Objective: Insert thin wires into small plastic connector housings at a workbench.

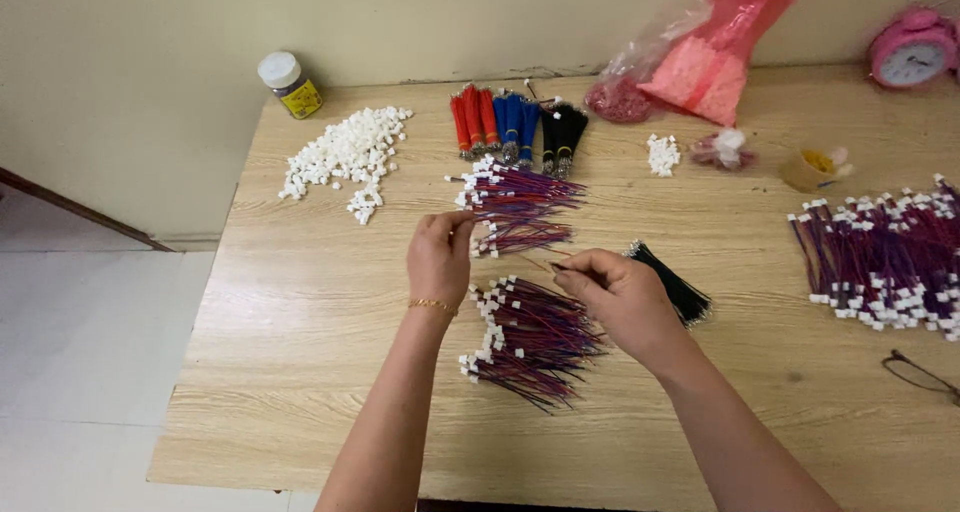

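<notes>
- the left hand (438, 257) is raised over the middle of the wooden table (300, 372), fingers curled together and pinching a small white connector (474, 235) at the end of a wire bundle.
- the right hand (620, 292) is closed in a pinch on a thin dark wire (545, 265), its tip pointing toward the left hand.
- just below and between the hands lies a pile of finished purple-red wires (530, 337) with white plugs at their left ends.
- just above the hands lies a second such pile (515, 204).
- a bundle of black wires (675, 284) lies just beside the right hand.
- farther back stand red, blue and black wire bundles (515, 122); loose white connectors (345, 157) are heaped at the left.
- a large heap of finished wires (885, 257) lies at the right edge, a pink bag (715, 52) and pink clock (912, 50) behind.
</notes>
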